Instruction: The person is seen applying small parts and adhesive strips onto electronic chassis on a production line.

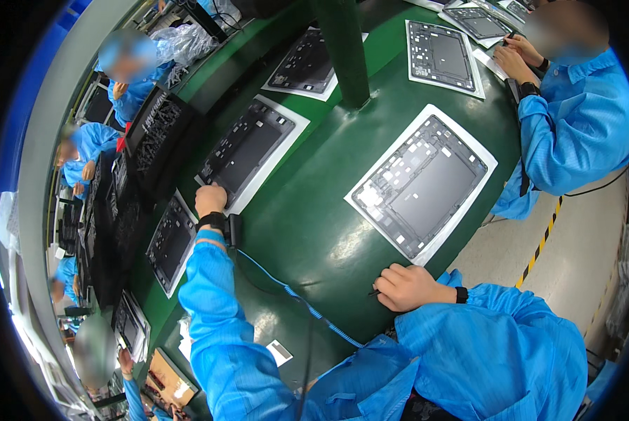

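My left hand reaches to the near corner of a dark tablet housing lying on a white sheet. Its fingers are curled closed at that corner, with the fingertips hidden. On that wrist sit a black band and a small dark box, from which a blue coiled cord runs toward me. My right hand is closed around a slim dark tool, of which only the tip shows by the fingers. Just beyond it, a larger-looking tablet housing with many small pale pieces rests on another white sheet.
More housings lie along the green table. A green post rises from it. Black racks stand at the left. A co-worker in a blue smock works at the right; others are at the left. A small white card lies near me.
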Demonstrator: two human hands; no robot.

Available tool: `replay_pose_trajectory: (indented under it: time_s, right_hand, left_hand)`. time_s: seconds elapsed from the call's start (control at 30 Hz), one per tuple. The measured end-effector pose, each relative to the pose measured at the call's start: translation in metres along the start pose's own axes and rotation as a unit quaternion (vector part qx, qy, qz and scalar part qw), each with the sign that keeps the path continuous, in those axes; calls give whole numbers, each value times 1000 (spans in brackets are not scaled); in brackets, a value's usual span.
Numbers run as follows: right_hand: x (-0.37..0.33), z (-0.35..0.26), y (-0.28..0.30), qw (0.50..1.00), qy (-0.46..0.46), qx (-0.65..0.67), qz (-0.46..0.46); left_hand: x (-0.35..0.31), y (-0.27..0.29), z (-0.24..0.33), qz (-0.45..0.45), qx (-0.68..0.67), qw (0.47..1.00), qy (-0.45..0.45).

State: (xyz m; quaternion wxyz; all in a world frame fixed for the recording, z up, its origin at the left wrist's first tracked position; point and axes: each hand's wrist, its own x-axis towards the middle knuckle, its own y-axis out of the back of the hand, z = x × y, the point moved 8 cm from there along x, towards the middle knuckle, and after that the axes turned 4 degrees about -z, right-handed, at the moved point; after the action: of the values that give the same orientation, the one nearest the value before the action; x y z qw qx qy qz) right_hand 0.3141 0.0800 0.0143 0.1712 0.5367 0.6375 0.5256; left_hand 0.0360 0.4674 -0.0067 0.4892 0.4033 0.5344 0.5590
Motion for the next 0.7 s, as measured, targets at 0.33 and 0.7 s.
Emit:
replay_pose_trajectory:
  time_s: [0.33, 0.7]
  right_hand:
    - [-4, 12, 12, 992, -45, 106, 50]
    - [5, 72, -6, 791, -259, 539, 128]
  left_hand:
    - [3, 33, -74, 73, -370, 926, 2]
    - [-308, 10, -136, 114, -501, 849, 123]
